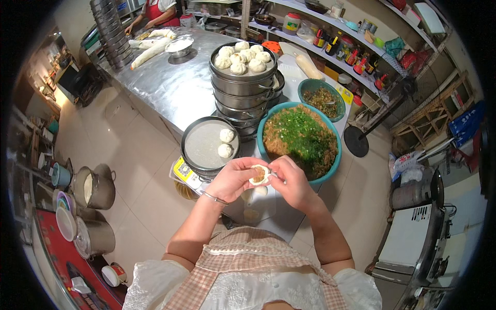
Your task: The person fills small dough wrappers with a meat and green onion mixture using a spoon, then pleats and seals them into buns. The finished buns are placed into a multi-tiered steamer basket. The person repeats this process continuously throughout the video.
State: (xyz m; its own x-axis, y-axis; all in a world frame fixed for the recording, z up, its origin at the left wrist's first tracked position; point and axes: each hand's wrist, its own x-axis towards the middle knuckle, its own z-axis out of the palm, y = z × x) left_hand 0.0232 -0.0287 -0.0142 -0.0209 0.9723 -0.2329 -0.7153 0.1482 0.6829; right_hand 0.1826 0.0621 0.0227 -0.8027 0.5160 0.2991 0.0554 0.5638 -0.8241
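Observation:
A small round dough wrapper with brown filling is held up between my two hands. My left hand cups it from the left, thumb against the filling. On its right edge, the fingers of my right hand pinch the dough; a thin metal piece shows by those fingers, too small to name. Beyond my left hand, a steamer tray carries two pleated buns. A large teal basin of minced filling topped with chopped greens lies past my right hand. A pale dough piece rests beneath my hands.
A tall stack of metal steamers bears several buns on top. Behind the basin are a smaller green bowl of filling and a rolling pin. Long dough rolls and a metal bowl lie near another person in a red apron.

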